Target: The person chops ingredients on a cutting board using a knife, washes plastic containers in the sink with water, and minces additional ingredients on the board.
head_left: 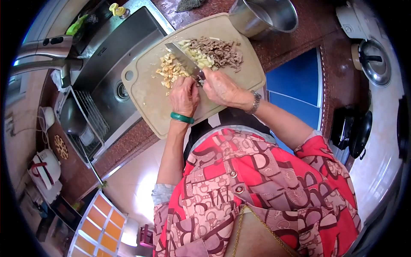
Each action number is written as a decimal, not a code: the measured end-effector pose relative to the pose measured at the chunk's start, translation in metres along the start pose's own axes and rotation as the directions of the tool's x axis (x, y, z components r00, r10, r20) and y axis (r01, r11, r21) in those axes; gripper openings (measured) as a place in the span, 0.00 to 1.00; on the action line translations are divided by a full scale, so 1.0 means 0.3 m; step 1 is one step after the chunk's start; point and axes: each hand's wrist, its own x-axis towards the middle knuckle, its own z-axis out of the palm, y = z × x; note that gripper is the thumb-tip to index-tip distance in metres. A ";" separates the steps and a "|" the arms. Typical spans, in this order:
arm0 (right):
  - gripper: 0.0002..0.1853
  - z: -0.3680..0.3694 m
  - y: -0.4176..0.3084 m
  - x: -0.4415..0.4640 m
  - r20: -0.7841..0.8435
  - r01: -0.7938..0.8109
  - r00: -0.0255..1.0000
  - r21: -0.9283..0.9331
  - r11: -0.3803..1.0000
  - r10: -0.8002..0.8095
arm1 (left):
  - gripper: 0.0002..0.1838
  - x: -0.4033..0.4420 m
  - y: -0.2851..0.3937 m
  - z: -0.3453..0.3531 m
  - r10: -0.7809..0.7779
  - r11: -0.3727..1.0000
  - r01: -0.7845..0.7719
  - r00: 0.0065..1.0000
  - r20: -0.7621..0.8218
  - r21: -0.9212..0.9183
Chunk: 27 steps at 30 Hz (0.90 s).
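My right hand (222, 89) is closed round a kitchen knife (183, 55), its broad blade pointing up and left over the cutting board (147, 107). Close beside it, my left hand (185, 96) has its fingers curled down on the board. A small dark purplish piece (200, 77) shows between my hands under the knife, and what my left fingers hold is hidden. Diced tan pieces (169, 70) lie left of the blade. On its right are pale yellow diced pieces (203, 58) and a heap of chopped brownish meat (224, 51).
The board lies partly over the sink (115, 64), beneath a faucet (51, 64). A metal pot (265, 17) stands by the board's upper right corner. A wire rack (90, 113) sits at the sink's left. Farther right are a lidded pan (376, 62) and a black pan (361, 135).
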 end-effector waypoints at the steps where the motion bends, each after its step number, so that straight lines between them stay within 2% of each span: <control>1: 0.11 0.005 -0.005 0.001 0.004 -0.024 1.000 0.002 1.000 0.024 | 0.04 0.000 0.000 0.002 0.007 1.000 -0.007 1.000 -0.005 0.008; 5: 0.11 0.041 -0.019 0.016 -0.019 -0.066 0.998 -0.025 0.998 0.065 | 0.03 0.005 -0.016 0.008 0.004 1.000 -0.004 1.000 0.010 0.005; 7: 0.10 0.070 -0.011 0.033 -0.158 0.070 0.985 -0.031 0.997 -0.074 | 0.03 0.008 -0.021 0.008 0.013 0.997 -0.016 0.999 0.032 0.079; 8: 0.10 0.071 -0.012 0.043 -0.164 0.073 0.984 -0.030 0.997 -0.077 | 0.03 0.007 -0.023 0.011 0.019 0.996 -0.021 0.999 0.031 0.082; 14: 0.10 0.064 0.041 0.080 -0.132 0.115 0.984 -0.021 0.993 -0.117 | 0.06 0.018 -0.006 0.001 -0.020 0.999 0.020 1.000 0.005 0.038; 16: 0.09 0.059 0.059 0.074 -0.070 0.119 0.990 -0.035 0.992 -0.121 | 0.06 0.025 -0.009 0.016 -0.101 0.991 0.100 0.995 0.013 0.083; 19: 0.10 0.051 0.040 0.068 -0.082 0.083 0.993 -0.073 0.994 -0.089 | 0.07 0.034 -0.023 0.037 -0.074 0.992 0.076 0.997 -0.027 0.097; 21: 0.10 0.055 0.046 0.095 -0.105 0.079 0.991 -0.049 0.996 -0.084 | 0.08 0.039 -0.021 0.031 -0.081 0.992 0.080 0.997 0.002 0.092; 23: 0.11 0.047 0.073 0.132 -0.131 0.085 0.987 -0.031 0.996 -0.088 | 0.05 0.042 -0.013 0.011 -0.056 0.985 0.037 0.992 0.109 0.166; 24: 0.11 0.037 0.077 0.143 -0.123 0.126 0.984 -0.036 0.991 -0.130 | 0.05 0.036 -0.028 0.007 -0.053 0.985 0.034 0.993 0.106 0.167; 25: 0.11 0.034 0.085 0.149 -0.114 0.168 0.978 -0.041 0.985 -0.172 | 0.06 0.026 -0.056 0.007 -0.064 0.998 0.062 0.995 0.079 0.032; 26: 0.10 0.024 0.093 0.145 -0.159 0.133 0.979 0.003 0.991 -0.131 | 0.07 0.016 -0.076 0.002 -0.081 0.991 0.087 0.995 0.056 -0.106; 27: 0.10 -0.013 0.070 0.140 -0.156 0.135 0.979 0.001 0.991 -0.133 | 0.07 0.013 -0.073 -0.018 -0.083 0.990 0.089 0.995 0.053 -0.107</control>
